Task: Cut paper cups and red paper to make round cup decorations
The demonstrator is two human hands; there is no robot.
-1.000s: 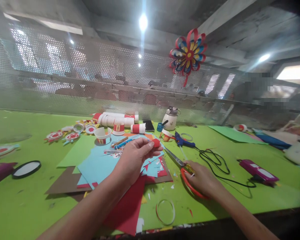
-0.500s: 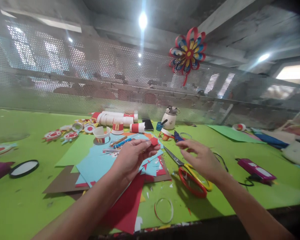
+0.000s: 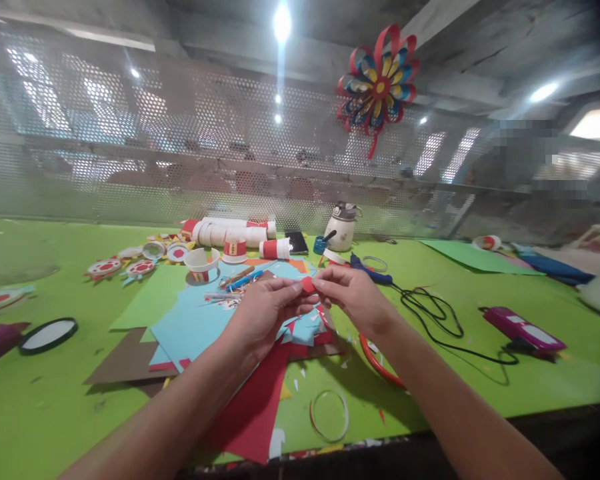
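Note:
Between both hands is a small piece of red paper (image 3: 307,285), held above the pile of paper. My left hand (image 3: 267,310) pinches it from the left, fingers closed. From the right, my right hand (image 3: 357,297) grips its other edge between thumb and fingertips. Under my right wrist lies a pair of scissors, of which only part of the red handle (image 3: 380,367) shows. Sheets of blue paper (image 3: 190,320) and red paper (image 3: 255,413) lie beneath my left forearm, with small blue offcuts (image 3: 303,328) below the hands. Pens (image 3: 245,279) rest on the sheets.
White paper cups (image 3: 233,233) lie stacked at the back, near a cut cup (image 3: 201,263). A glue gun (image 3: 373,270) with a black cord, a purple case (image 3: 524,328) and a bottle (image 3: 341,227) are to the right. Paper turtles (image 3: 140,268) and a black-rimmed disc (image 3: 49,335) lie left.
My right hand has moved left from above the scissors and now takes hold of the red paper. My left hand keeps its pinch. The view has shifted slightly.

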